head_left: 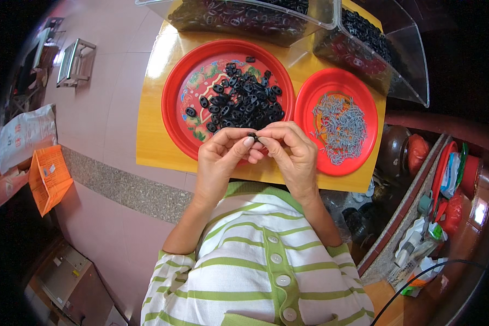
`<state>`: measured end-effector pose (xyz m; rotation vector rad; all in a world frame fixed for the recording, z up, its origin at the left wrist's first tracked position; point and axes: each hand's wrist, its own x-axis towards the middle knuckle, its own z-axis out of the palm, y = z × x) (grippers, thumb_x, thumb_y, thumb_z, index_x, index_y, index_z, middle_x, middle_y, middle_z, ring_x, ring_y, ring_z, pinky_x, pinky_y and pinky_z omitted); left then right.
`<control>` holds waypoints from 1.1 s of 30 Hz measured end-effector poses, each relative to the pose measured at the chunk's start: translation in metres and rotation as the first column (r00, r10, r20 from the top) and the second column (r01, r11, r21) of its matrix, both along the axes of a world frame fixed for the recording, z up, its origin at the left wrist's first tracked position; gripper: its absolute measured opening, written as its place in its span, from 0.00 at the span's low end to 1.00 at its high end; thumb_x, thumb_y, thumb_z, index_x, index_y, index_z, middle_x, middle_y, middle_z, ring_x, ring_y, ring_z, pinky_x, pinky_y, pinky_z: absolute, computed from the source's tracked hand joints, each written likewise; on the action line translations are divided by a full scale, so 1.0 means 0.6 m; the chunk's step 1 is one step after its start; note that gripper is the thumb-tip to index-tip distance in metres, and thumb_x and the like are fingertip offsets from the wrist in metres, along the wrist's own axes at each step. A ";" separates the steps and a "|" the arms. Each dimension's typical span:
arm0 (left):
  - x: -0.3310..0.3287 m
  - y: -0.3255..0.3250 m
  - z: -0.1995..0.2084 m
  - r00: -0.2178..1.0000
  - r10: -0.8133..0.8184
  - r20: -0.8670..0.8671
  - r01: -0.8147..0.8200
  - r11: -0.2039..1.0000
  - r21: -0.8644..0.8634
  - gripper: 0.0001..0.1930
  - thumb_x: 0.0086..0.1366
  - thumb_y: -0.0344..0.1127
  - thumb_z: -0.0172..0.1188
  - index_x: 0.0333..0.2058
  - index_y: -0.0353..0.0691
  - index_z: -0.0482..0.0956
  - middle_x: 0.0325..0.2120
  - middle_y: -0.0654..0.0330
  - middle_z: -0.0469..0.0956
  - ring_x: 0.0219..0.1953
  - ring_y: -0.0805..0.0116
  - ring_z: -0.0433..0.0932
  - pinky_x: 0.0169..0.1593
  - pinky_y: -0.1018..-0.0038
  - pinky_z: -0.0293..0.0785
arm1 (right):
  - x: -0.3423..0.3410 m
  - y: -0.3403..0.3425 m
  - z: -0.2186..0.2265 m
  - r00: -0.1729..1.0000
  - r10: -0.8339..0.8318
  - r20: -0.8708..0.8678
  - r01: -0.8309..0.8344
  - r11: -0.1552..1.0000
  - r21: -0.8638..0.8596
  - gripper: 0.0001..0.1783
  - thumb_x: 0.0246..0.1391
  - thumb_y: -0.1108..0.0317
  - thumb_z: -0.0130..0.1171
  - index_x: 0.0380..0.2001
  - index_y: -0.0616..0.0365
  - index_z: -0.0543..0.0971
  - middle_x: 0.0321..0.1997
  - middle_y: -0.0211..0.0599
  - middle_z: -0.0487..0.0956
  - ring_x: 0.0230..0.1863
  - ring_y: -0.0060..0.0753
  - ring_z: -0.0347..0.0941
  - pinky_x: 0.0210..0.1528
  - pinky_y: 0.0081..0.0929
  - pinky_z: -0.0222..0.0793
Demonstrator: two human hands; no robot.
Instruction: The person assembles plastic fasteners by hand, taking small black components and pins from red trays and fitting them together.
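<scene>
Piece, small and black [253, 136], sits between the fingertips of both hands, at the near rim of the big red tray [168, 108] as seen from above; height over it can't be told. Left hand [225, 152] and right hand [293, 152] about equally near: black piece lies just off the left thumb and index tips, right thumb and index come in from its other side. Long axis unclear, too small and mostly covered.

Left hand: thumb and index pinched onto the piece, other fingers loosely curled below. Right hand: thumb and index tips together at the piece too, no gap seen; anything else tucked in there, can't tell. Wrists angled inward, forearms rising from the wearer's side of the big tray, about level with each other.

Inside the big tray: heap of loose black pieces [244, 100], mostly beyond the hands, a few strays toward its left. Right of the big tray, close beside it: smaller red plate [370, 136] with thin grey pins [339, 127], nearer the right hand. Beyond the big tray: clear bin [323, 11] of black parts; second clear bin [413, 65] to its far right. Yellow table [152, 141] under the tray. Metal stool [75, 62] on the floor, well left of the tray.
</scene>
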<state>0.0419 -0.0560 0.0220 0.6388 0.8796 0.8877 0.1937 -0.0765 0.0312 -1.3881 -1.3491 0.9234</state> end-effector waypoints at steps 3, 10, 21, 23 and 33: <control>0.005 -0.003 0.004 0.996 0.020 -0.083 -0.011 0.994 0.105 0.09 0.65 0.27 0.52 0.42 0.29 0.74 0.32 0.56 0.79 0.32 0.74 0.79 0.38 0.80 0.76 | -0.003 -0.001 0.001 0.997 -0.029 -0.074 0.025 0.999 -0.047 0.04 0.54 0.77 0.56 0.33 0.64 0.77 0.32 0.36 0.74 0.31 0.24 0.75 0.31 0.20 0.72; 0.008 -0.010 -0.004 0.990 0.057 -0.127 -0.029 0.978 0.207 0.09 0.65 0.24 0.52 0.42 0.29 0.75 0.32 0.57 0.79 0.33 0.76 0.79 0.38 0.82 0.77 | -0.009 -0.005 0.004 0.994 -0.037 -0.098 0.027 0.994 -0.107 0.03 0.55 0.76 0.55 0.32 0.64 0.75 0.30 0.35 0.74 0.29 0.21 0.75 0.30 0.18 0.71; 0.010 -0.010 -0.019 0.974 0.080 -0.212 -0.026 0.969 0.247 0.09 0.64 0.24 0.53 0.42 0.29 0.75 0.30 0.60 0.78 0.31 0.78 0.78 0.37 0.83 0.76 | -0.025 -0.013 -0.026 0.958 -0.116 -0.262 0.049 0.967 -0.248 0.05 0.58 0.72 0.54 0.35 0.62 0.75 0.29 0.25 0.75 0.24 0.09 0.63 0.26 0.09 0.59; 0.006 -0.010 -0.012 0.982 0.085 -0.168 -0.048 0.976 0.214 0.09 0.64 0.24 0.53 0.42 0.29 0.75 0.31 0.59 0.79 0.31 0.78 0.78 0.37 0.82 0.76 | -0.025 -0.008 -0.026 0.940 -0.078 -0.333 0.001 0.974 -0.227 0.06 0.58 0.71 0.54 0.35 0.62 0.76 0.29 0.25 0.75 0.24 0.09 0.63 0.26 0.09 0.59; -0.079 -0.018 -0.012 0.947 0.193 0.257 -0.229 0.966 0.119 0.08 0.63 0.26 0.53 0.40 0.32 0.74 0.28 0.53 0.79 0.25 0.71 0.77 0.32 0.78 0.75 | -0.069 0.102 0.002 0.974 0.212 0.074 -0.213 0.977 0.003 0.06 0.50 0.72 0.58 0.33 0.60 0.79 0.29 0.38 0.75 0.28 0.29 0.72 0.28 0.25 0.68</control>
